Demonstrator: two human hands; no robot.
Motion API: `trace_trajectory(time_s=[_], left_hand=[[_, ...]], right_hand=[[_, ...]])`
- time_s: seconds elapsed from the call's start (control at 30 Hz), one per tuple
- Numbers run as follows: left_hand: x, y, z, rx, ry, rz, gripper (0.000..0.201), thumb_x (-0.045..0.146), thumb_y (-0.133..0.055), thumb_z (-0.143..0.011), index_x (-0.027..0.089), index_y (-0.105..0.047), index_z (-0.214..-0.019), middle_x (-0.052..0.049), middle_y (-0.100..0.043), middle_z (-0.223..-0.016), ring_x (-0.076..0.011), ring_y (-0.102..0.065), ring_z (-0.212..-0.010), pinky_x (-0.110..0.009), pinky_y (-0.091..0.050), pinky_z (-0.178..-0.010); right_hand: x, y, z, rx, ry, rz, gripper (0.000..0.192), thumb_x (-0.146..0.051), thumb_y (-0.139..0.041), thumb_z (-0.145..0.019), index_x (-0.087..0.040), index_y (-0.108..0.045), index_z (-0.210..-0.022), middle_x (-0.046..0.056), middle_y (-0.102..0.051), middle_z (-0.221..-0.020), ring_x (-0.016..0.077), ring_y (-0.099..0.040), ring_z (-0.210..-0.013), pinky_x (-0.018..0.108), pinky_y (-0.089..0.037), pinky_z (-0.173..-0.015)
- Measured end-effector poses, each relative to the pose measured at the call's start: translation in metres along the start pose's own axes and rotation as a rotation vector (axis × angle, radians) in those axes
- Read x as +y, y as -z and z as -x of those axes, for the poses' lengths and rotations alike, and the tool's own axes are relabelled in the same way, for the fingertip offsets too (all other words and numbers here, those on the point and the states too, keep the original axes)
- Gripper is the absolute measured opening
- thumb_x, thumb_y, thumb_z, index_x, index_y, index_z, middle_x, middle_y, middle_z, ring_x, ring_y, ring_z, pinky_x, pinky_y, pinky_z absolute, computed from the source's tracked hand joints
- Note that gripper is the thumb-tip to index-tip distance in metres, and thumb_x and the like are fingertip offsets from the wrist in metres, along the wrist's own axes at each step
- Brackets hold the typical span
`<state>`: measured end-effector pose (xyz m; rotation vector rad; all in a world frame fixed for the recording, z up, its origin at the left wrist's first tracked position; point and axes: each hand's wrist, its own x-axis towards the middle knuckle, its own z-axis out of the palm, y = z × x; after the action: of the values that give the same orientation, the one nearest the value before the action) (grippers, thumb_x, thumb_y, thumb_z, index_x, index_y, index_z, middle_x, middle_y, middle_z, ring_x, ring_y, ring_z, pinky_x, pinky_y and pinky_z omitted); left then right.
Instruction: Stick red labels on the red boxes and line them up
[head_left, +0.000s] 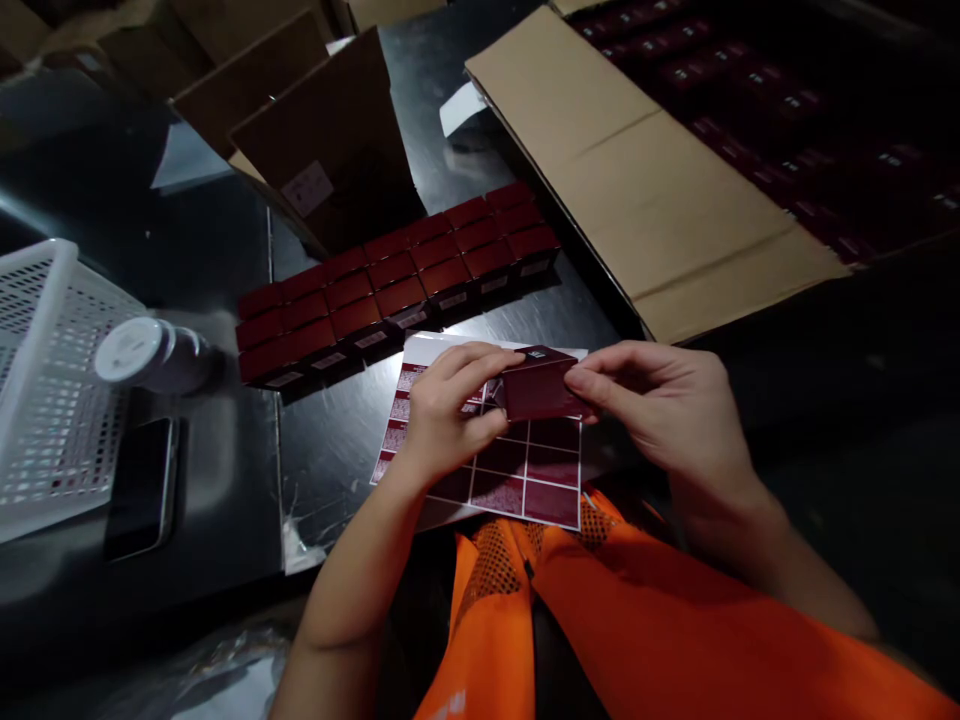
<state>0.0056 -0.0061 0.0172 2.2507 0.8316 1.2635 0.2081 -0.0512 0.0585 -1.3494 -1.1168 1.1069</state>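
Note:
A small dark red box (541,390) is held between my two hands, above a sheet of dark red stickers (499,487) at the table's front edge. My left hand (454,400) grips the box's left end, fingers on top and thumb below. At the other end, my right hand (649,395) pinches its thumb and forefinger at the box's right edge. Whether a sticker lies between those fingertips I cannot tell. Beyond the sheet, rows of similar dark red boxes (401,297) stand packed together on the metal table (330,430).
An open carton (570,130) full of dark red boxes stands at the right. Upright cardboard flaps (330,150) rise behind the rows. On the left are a white basket (60,400), a white-lidded jar (154,355) and a phone (141,490).

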Motion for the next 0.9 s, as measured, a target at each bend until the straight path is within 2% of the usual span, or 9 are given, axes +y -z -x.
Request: trace_trajectory(time_s=[0.63, 0.9], left_hand=[[0.001, 0.0006, 0.0003, 0.016, 0.01, -0.021, 0.035, 0.02, -0.069, -0.081, 0.023, -0.067, -0.116, -0.005, -0.073, -0.108, -0.0205, -0.07, -0.101, -0.035, -0.058, -0.091], [0.0023, 0.0013, -0.0004, 0.007, 0.016, -0.006, 0.035, 0.017, -0.07, -0.08, 0.022, -0.068, -0.115, -0.006, -0.072, -0.109, -0.0205, -0.069, -0.102, -0.034, -0.057, -0.092]], right_hand=[[-0.0022, -0.0003, 0.0017, 0.007, -0.028, -0.004, 0.02, -0.036, -0.088, -0.071, -0.019, -0.077, -0.074, 0.0, -0.068, -0.062, 0.0116, -0.059, -0.051, 0.02, -0.05, -0.048], [-0.0008, 0.0002, 0.0016, 0.006, -0.013, 0.005, 0.02, -0.037, -0.088, -0.072, -0.02, -0.077, -0.075, 0.0, -0.068, -0.063, 0.0114, -0.059, -0.052, 0.019, -0.05, -0.049]])
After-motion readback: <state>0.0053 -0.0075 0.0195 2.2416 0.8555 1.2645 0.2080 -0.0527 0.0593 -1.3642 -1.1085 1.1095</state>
